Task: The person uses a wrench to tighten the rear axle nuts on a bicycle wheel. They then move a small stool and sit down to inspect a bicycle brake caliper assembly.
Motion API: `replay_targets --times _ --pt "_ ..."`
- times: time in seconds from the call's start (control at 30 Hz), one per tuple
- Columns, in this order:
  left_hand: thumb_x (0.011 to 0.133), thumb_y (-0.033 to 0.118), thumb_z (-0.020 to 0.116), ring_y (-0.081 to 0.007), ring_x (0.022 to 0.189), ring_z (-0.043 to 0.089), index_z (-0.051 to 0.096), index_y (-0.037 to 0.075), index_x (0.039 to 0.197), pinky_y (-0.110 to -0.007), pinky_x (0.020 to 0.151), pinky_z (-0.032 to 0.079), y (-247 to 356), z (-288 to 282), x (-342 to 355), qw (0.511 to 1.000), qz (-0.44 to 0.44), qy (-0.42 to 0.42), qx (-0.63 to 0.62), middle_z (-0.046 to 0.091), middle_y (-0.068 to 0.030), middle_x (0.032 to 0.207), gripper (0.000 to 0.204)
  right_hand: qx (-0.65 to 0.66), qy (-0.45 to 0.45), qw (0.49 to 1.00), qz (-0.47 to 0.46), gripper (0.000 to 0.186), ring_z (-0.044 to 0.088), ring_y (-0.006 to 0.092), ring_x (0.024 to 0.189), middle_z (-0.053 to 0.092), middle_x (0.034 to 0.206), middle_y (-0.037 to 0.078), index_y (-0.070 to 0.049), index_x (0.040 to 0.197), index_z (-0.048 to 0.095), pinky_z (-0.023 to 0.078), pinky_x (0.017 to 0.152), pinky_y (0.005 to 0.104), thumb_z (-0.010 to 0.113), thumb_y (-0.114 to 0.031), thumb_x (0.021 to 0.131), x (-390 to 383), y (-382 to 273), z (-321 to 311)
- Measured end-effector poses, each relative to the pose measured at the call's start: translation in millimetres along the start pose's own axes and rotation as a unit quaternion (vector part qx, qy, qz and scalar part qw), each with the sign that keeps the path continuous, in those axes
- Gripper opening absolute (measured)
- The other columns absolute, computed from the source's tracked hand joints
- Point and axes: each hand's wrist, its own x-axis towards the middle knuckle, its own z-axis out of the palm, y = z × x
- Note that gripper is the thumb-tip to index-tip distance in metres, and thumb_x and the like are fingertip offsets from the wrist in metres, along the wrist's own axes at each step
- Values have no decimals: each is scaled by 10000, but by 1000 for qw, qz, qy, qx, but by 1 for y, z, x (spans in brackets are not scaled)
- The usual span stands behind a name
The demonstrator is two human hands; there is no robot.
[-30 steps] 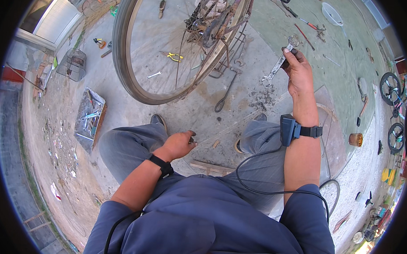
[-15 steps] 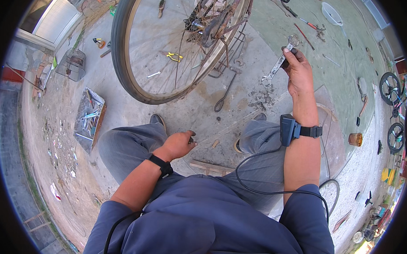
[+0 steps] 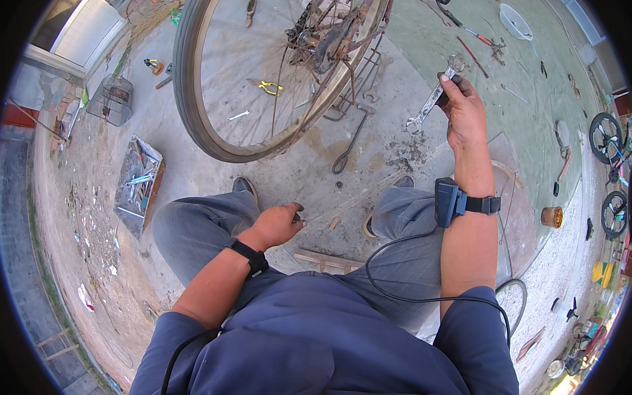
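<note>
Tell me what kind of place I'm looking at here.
Most likely an open-air bicycle repair yard. A bicycle wheel stands on bare concrete, the right hand holds a wrench, a tray of tools lies on the ground, and more small wheels sit at the right edge.

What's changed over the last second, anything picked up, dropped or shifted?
Almost nothing. The right hand keeps its grip on the combination wrench, raised at much the same spot beside the bicycle wheel. The left hand stays low between the knees, pinching something small, too small to identify. Nothing was picked up or let go.
</note>
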Motion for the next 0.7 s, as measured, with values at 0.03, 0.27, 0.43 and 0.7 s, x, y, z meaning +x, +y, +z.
replay_targets --times 0.03,0.27,0.43,0.7 --pt "908 251 666 -371 950 689 609 -6 1215 -429 849 536 0 0 0 1000 1 0 -2 728 -205 986 405 0 -1 1000 0 183 587 94 743 646 862 -8 -38 1062 645 491 691 269 720 -133 924 0 0 0" --pt "907 250 666 -369 945 691 608 -8 1218 -427 848 537 0 0 0 1000 -4 -2 6 729 -205 981 408 3 -2 1000 1 184 587 93 746 646 866 -9 -38 1065 643 490 689 267 720 -128 924 2 2 -1" --pt "908 250 666 -374 941 690 609 -7 1212 -430 846 537 0 0 1 1000 0 -1 5 728 -208 979 402 3 -2 1000 -1 181 587 93 749 645 866 -8 -36 1059 643 489 690 267 719 -130 926 1 2 -2" --pt "908 255 667 -382 942 687 610 -4 1210 -438 847 534 0 0 1 1000 1 1 -3 726 -213 975 402 0 -6 1000 -3 190 583 91 750 644 865 -9 -28 1070 645 487 693 265 716 -131 928 2 2 -1"
